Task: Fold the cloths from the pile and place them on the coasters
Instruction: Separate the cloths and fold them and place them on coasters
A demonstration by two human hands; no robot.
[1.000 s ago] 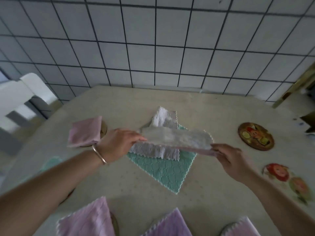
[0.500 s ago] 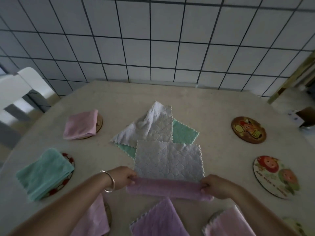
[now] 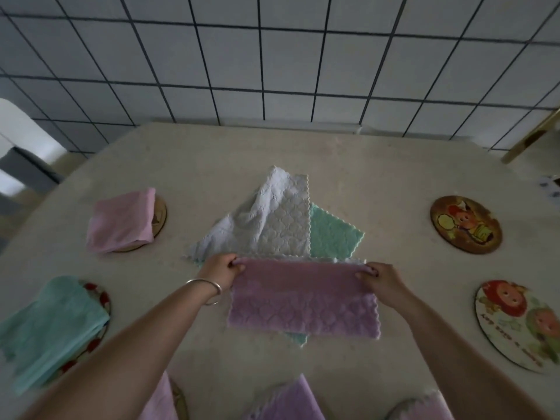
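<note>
A purple cloth (image 3: 303, 298) lies folded in half on the table, its folded-over edge at the far side. My left hand (image 3: 219, 269) pinches its far left corner and my right hand (image 3: 383, 278) pinches its far right corner. Behind it lies the pile: a white cloth (image 3: 266, 225) on top of a green cloth (image 3: 333, 237). Two bare coasters sit at the right, one round with a cartoon (image 3: 465, 224) and a larger one (image 3: 521, 325) nearer me.
A folded pink cloth (image 3: 121, 221) rests on a coaster at the far left, a folded green cloth (image 3: 48, 328) on a coaster at the near left. Several folded purple and pink cloths (image 3: 288, 401) lie along the near edge. A tiled wall (image 3: 272, 56) stands behind the table.
Both hands laid the cloth flat on the table, then carried its near edge away from me over the far edge, folding it in half purple side up.
</note>
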